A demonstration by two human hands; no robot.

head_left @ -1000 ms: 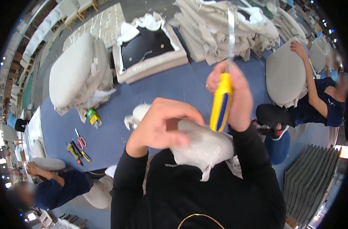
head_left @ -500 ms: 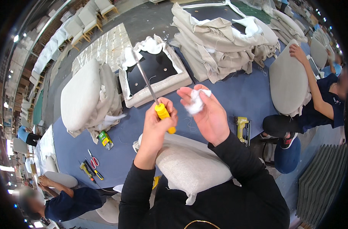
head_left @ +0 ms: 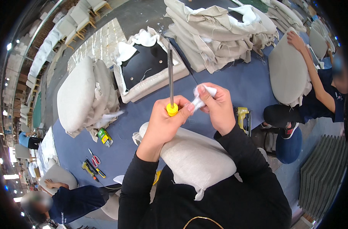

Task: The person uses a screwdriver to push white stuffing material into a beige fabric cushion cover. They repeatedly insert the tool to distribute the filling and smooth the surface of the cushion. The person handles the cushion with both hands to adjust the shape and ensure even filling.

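Screwdriver [head_left: 170,82]: left hand [head_left: 162,124] is gripping its yellow handle, shaft pointing away; right hand [head_left: 218,107], just right, is pinching white stuffing [head_left: 199,100].

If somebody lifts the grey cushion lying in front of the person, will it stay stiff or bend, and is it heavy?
The grey cushion looks padded and rounded, so it would probably sag a little rather than stay rigid. It seems light for its size, since soft filling like the white wad in the right hand weighs little. Its woven fabric likely grips, not slips.
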